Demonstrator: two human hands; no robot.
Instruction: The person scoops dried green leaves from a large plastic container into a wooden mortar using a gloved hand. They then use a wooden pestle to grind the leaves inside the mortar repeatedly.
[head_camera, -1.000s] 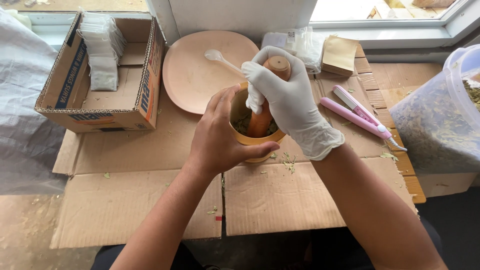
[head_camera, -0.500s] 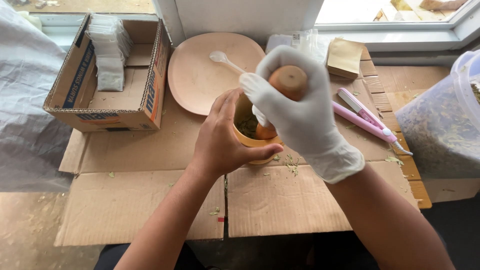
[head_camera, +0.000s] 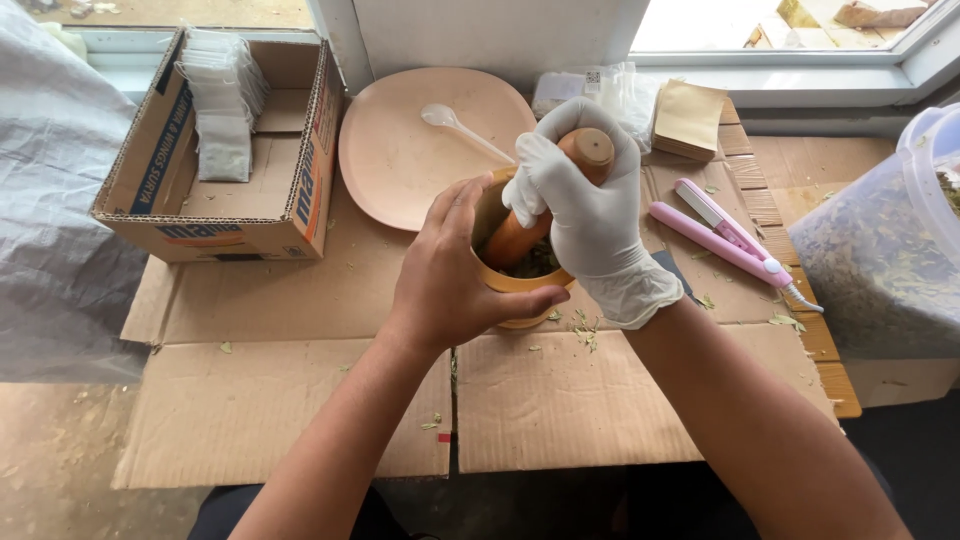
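Our gloved right hand (head_camera: 590, 215) has its fingers wrapped tight around a wooden pestle (head_camera: 545, 205), tilted into the wooden mortar (head_camera: 510, 275) at the centre of the cardboard-covered bench (head_camera: 300, 400). Our bare left hand (head_camera: 450, 275) cups the mortar's near side, fingers curled on its wall. Crushed green leaves lie inside. At twelve o'clock sits a peach plate (head_camera: 400, 160) with a white spoon (head_camera: 460, 128); at ten o'clock, a cardboard box (head_camera: 300, 170) of white sachets (head_camera: 222, 100); at three o'clock, a pink sealing tool (head_camera: 725, 238).

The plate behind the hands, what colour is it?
The plate is pale peachy pink, seen best in the head view.
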